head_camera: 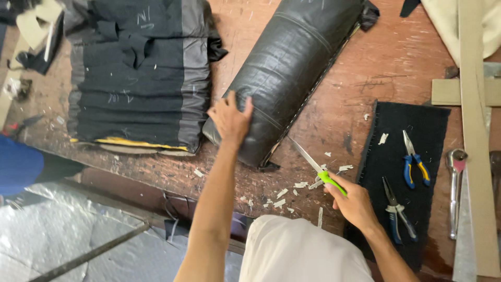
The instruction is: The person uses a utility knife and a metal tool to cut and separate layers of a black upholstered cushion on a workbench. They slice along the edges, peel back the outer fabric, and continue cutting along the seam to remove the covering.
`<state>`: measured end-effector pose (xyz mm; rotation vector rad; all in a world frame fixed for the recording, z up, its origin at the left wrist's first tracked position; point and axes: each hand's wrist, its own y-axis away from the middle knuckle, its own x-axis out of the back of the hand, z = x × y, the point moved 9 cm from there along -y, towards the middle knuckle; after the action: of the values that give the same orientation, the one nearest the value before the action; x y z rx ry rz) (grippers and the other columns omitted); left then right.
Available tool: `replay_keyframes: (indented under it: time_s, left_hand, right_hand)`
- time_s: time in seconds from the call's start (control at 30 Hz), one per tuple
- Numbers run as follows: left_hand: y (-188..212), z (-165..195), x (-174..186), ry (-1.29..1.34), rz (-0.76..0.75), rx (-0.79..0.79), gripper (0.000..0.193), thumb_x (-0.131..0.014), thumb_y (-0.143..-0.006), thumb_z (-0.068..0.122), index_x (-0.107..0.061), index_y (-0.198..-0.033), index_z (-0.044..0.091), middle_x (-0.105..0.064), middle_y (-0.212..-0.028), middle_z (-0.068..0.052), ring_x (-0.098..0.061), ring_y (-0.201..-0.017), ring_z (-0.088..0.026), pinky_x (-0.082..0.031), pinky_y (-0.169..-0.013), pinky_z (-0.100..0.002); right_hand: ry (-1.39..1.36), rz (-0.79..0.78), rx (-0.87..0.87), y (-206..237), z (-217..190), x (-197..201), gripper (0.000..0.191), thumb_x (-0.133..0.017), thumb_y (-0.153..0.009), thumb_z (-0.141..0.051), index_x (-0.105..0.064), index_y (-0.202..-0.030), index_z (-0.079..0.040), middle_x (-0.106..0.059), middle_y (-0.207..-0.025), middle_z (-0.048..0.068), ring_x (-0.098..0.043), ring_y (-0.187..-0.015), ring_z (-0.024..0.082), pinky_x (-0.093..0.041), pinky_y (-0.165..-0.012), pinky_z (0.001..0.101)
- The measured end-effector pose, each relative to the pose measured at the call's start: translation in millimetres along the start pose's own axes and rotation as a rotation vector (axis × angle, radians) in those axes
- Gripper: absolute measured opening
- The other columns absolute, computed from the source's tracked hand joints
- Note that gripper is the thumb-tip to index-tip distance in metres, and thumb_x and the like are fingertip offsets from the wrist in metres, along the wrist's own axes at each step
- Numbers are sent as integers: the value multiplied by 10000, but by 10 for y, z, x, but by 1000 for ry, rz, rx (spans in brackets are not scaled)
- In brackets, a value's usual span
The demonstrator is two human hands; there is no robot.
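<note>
My left hand rests flat on the near end of a long black leather-like cushion lying on the worn wooden workbench. My right hand grips a knife with a bright green handle; its blade points up-left toward the cushion's lower edge. Pale offcut scraps lie scattered on the bench between my hands.
A stack of black and grey fabric covers lies left of the cushion. A black mat at right holds two blue-handled pliers. A metal tool and a long wooden strip lie at far right. Silvery sheet covers the floor.
</note>
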<state>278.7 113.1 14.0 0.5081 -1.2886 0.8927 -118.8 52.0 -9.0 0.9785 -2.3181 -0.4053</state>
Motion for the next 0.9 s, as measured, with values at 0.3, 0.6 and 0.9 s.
replay_keyframes:
  time_s: [0.3, 0.6, 0.9]
  left_hand:
    - [342, 111, 37, 97, -86, 114, 687, -479, -986, 611, -490, -1489, 143, -636, -1232, -271, -588, -1153, -448, -392, -960, -604]
    - [585, 358, 153, 121, -20, 37, 632, -502, -1004, 515, -494, -1447, 64, -580, -1382, -249, -542, -1215, -448, -370, -985, -594]
    - [485, 482, 20, 89, 69, 100, 570, -521, -1022, 466, -522, -1449, 88, -615, -1377, -151, -558, -1223, -352, -389, -979, -518]
  right_hand:
    - [-10, 214, 166, 402, 146, 383, 344, -707, -923, -234, -736, -1217, -59, -809, -812, 115, -788, -688, 153, -565, -582, 304]
    - [126, 169, 151, 450, -81, 529, 402, -739, -868, -188, -711, -1258, -95, -741, -948, 219, -758, -744, 338, -569, -590, 368]
    - [177, 189, 221, 501, -425, 442, 335, -695, -916, -162, -704, -1239, -73, -740, -1010, 211, -734, -882, 367, -597, -662, 385]
